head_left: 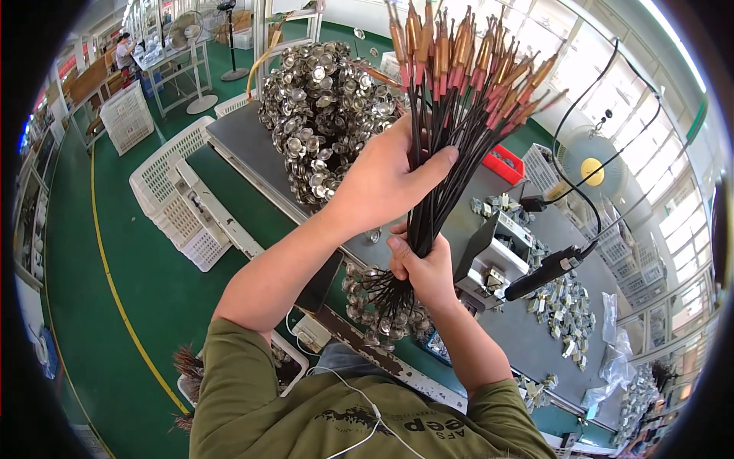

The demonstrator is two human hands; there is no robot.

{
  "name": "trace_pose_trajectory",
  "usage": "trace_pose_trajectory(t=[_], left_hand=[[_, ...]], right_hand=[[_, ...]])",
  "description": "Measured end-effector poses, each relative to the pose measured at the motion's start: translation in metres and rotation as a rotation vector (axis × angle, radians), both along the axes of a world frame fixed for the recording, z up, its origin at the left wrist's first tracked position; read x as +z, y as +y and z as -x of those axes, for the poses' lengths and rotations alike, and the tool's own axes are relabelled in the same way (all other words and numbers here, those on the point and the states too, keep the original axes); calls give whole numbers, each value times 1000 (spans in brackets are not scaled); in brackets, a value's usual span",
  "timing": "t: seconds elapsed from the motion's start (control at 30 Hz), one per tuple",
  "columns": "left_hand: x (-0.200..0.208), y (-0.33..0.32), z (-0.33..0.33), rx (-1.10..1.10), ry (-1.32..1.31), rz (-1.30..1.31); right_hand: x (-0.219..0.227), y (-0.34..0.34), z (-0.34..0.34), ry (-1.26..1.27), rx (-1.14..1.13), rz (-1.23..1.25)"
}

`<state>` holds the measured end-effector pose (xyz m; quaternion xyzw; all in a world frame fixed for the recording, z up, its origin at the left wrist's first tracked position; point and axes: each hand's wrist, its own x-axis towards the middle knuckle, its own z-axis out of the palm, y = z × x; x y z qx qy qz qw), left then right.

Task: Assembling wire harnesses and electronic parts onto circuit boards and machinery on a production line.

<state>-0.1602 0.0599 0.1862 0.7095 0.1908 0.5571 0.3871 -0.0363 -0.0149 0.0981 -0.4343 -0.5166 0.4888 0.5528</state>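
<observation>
A thick bundle of black wires (453,187) stands upright in front of me. Its upper ends fan out into copper-coloured tips (461,47) with pink-red sleeves. Round silvery metal caps (365,306) hang from its lower end. My left hand (386,180) wraps around the upper part of the bundle, thumb across the front. Lower down, my right hand (428,271) grips the same bundle, its fingers closed just above where the wires spread. Behind my left hand, a large heap of similar metal caps (313,99) sits on the dark grey tabletop (252,145).
A black handheld tool (544,274) hangs by its cable at the right, beside a white box-like device (497,256). Small metal parts (566,310) lie scattered on the bench. A red tray (505,164) stands behind. White plastic crates (172,195) and a fan (596,168) stand around.
</observation>
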Motion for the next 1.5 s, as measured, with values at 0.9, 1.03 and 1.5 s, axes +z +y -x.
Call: trace_pose_trajectory(t=[0.9, 1.03, 1.5], left_hand=[[9, -3, 0, 44, 13, 103], [10, -5, -2, 2, -95, 119], [13, -12, -1, 97, -85, 8]], right_hand=[[-1, -8, 3, -77, 35, 18], [-1, -6, 4, -7, -2, -28], [-8, -18, 12, 74, -86, -96]])
